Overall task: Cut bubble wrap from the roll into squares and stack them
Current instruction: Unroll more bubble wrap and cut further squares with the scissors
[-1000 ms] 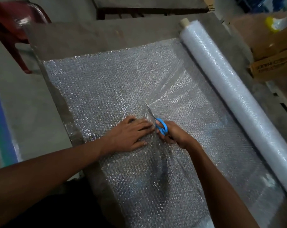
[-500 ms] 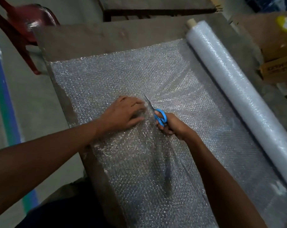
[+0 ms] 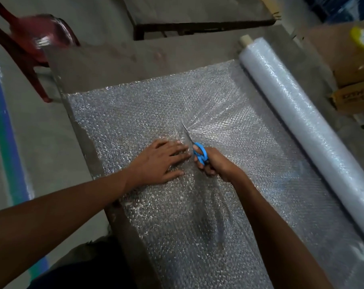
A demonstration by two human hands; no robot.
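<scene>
My left hand (image 3: pixel 158 161) presses flat on the bubble wrap (image 3: pixel 135 113) spread across the table (image 3: pixel 114 61). My right hand (image 3: pixel 215 163) grips blue scissors (image 3: pixel 198 152), blades apparently mid-sheet; the roll (image 3: pixel 302 113) lies alongside, right.

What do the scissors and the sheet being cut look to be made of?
Scissors: bright blue handles, apparently plastic; thin blade with a metallic glint, likely steel. Sheet: clear plastic bubble wrap, glossy, with rows of small shiny bubbles and the dark table showing through.
</scene>
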